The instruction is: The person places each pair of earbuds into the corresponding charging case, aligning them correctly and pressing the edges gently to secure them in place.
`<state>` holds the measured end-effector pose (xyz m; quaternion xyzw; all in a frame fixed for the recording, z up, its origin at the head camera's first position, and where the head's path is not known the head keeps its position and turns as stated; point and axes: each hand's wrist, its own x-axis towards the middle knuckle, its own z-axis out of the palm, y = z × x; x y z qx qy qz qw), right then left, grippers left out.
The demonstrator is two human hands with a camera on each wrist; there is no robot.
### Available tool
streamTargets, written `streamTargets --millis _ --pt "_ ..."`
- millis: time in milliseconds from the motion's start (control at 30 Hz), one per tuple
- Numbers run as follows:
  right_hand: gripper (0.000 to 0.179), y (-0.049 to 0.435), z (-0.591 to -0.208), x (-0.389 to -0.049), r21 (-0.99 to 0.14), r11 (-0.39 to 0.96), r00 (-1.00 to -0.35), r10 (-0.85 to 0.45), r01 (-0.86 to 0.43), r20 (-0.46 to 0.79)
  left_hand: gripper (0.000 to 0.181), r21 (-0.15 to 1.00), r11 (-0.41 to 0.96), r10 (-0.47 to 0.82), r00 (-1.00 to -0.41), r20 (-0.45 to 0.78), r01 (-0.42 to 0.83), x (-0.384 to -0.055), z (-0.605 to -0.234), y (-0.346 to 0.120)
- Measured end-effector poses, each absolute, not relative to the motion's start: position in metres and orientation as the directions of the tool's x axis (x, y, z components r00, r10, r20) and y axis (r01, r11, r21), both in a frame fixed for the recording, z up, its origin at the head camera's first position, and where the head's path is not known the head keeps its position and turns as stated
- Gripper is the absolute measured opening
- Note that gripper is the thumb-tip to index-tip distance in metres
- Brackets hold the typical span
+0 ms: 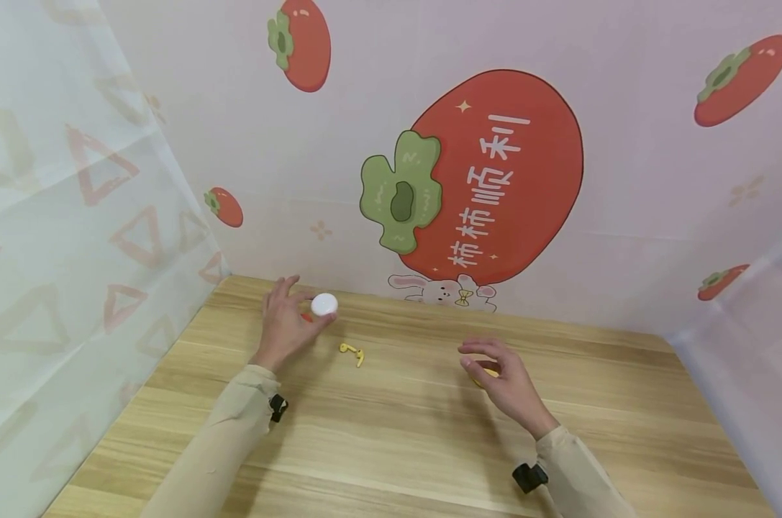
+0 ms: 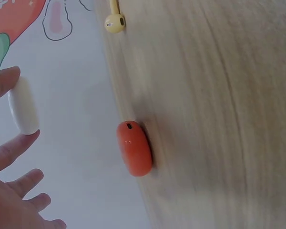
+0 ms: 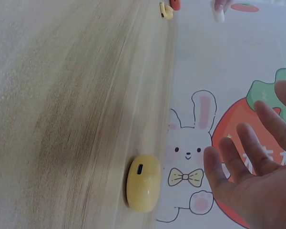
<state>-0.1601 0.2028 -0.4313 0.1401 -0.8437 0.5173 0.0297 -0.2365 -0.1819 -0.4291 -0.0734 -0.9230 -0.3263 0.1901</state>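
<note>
My left hand (image 1: 283, 324) pinches a smooth white rounded earbud case (image 1: 324, 304) between thumb and index finger, held above the table. Below that hand lies a red earbud case (image 2: 135, 149), its small charging port showing in the left wrist view. Two yellow earbuds (image 1: 360, 355) lie to the right of the left hand. Over a yellow earbud case (image 3: 144, 183) hovers my right hand (image 1: 503, 378), fingers loosely spread, with nothing in its grasp. In the head view that hand partly hides the yellow case.
The wood-grain table (image 1: 378, 446) meets a back wall (image 1: 624, 216) printed with persimmons and a rabbit. A patterned sheet (image 1: 54, 216) closes off the left side, and another pale sheet stands at the right. Dark straps circle both wrists.
</note>
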Motion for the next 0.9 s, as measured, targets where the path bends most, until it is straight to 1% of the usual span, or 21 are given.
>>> streamTargets --millis 200,433,667,900 --pt "0.025 0.203 -0.433 -0.160 -0.864 0.430 -0.960 -0.206 -0.261 0.188 0.057 0.536 0.807 0.039 -0.928 0.371 0.248 -0.236 -0.434 -0.183" --pt "0.026 0.203 -0.434 -0.160 -0.863 0.438 -0.962 -0.206 -0.253 0.178 0.053 0.496 0.831 0.063 -0.928 0.367 0.253 -0.241 -0.444 -0.183" --pt "0.026 0.202 -0.435 -0.159 -0.865 0.436 -0.962 -0.216 -0.251 0.170 0.051 0.501 0.842 0.059 -0.957 0.284 0.201 -0.243 -0.450 -0.179" --pt "0.027 0.202 -0.436 -0.158 -0.860 0.447 -0.963 -0.214 -0.248 0.167 0.050 0.486 0.859 0.055 -0.973 0.223 0.160 -0.245 -0.453 -0.178"
